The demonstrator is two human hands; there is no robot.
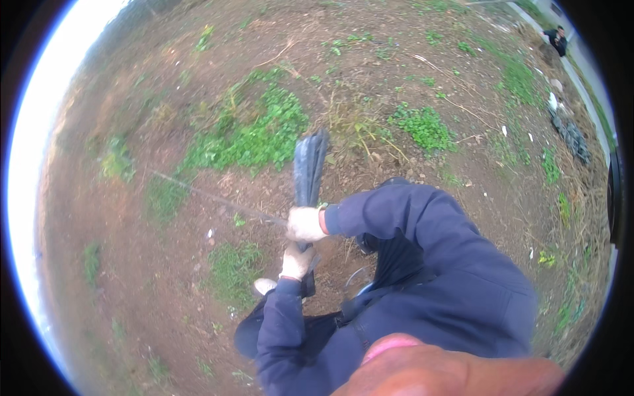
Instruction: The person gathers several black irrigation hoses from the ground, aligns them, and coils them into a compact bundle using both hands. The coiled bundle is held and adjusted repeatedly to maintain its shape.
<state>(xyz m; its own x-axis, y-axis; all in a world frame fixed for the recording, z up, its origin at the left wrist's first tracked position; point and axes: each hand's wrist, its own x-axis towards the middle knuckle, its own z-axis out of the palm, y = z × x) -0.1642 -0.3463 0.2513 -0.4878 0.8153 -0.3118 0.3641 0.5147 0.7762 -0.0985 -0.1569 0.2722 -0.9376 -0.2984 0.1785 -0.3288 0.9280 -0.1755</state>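
Observation:
My right hand (306,223), in a pale glove, is closed around a dark, folded bundle of sheet-like material (309,171) that sticks out beyond it. Just below, my left hand (296,261), in a similar glove, grips the lower part of the same bundle. A thin cord or rod (218,199) runs from beside my right hand out to the left over the soil; its exact kind cannot be told. The fingers of both hands are partly hidden.
Leafy green weeds (257,131) and dry stalks grow on bare soil around me. Part of a round, pale-rimmed thing (364,288) shows by my leg. Crumpled dark netting or sheeting (569,133) lies at the right, near a paved strip where another person (557,42) is.

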